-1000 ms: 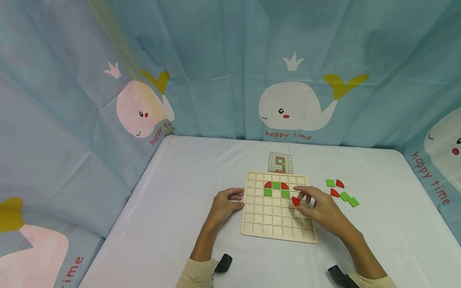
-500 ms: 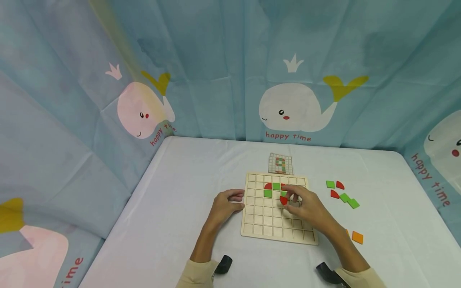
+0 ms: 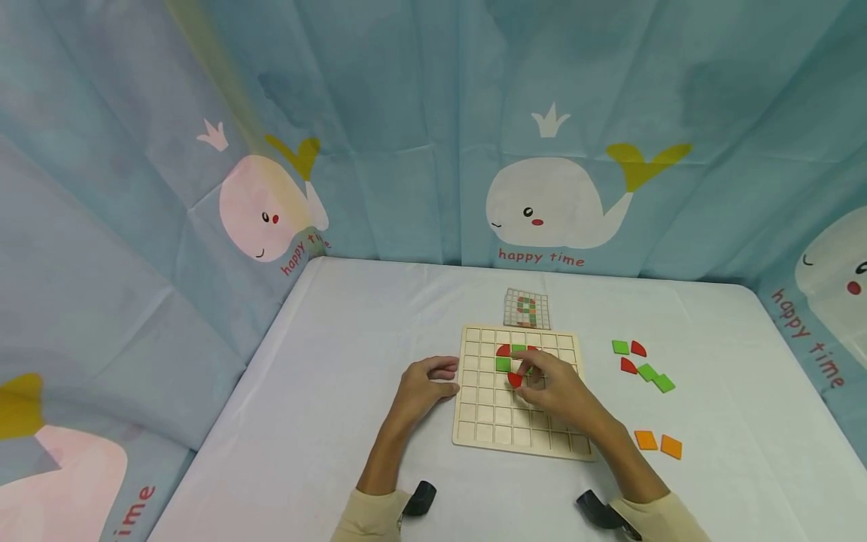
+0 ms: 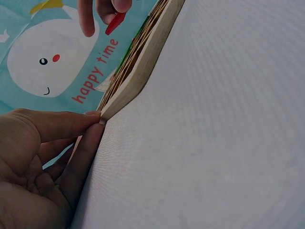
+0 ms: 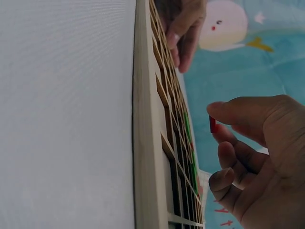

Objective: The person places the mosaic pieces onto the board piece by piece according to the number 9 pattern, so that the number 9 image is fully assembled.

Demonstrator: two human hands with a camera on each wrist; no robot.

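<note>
A pale wooden grid board [image 3: 484,430] lies on the table, with red quarter-circle and green square tiles [image 3: 503,364] set in its upper cells. At its left edge my left hand [image 3: 421,385] holds the board; thumb and fingers meet the rim in the left wrist view. Over the board's middle, my right hand [image 3: 558,388] pinches a red quarter-circle tile [image 3: 515,380] between thumb and finger. In the right wrist view, that red tile [image 5: 212,125] is held apart from the board's surface. My right fingers partly cover the right-hand tiles in the board.
Beyond the board lies a pattern card [image 3: 527,309] with a coloured grid figure. To the right are green squares [image 3: 647,373], red quarter-circles [image 3: 628,366] and two orange squares [image 3: 672,446]. A whale-print curtain [image 3: 406,188] borders the white table [image 3: 359,331].
My right hand has moved left across the board, carrying the red quarter-circle tile. Both orange squares have come into view from behind the right forearm. The left hand stays at the board's edge.
</note>
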